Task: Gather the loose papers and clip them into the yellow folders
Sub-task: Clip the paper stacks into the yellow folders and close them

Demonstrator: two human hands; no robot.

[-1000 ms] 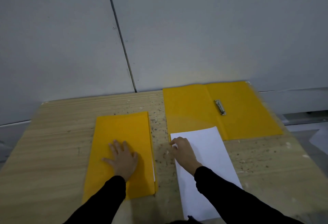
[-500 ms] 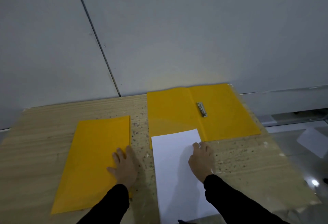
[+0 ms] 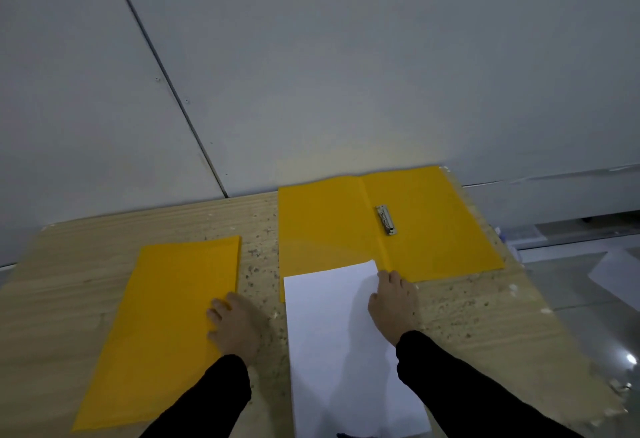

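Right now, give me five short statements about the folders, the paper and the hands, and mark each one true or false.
1. The far folder lies open with a metal clip showing inside. True.
2. The near folder on the left is open too. False: it lies closed.
3. The left hand rests on the closed folder's right edge. True.
4. The right hand grips the metal clip. False: it lies flat at the right edge of the white paper, clear of the clip.
5. The paper's far end overlaps the open folder's near edge. True.
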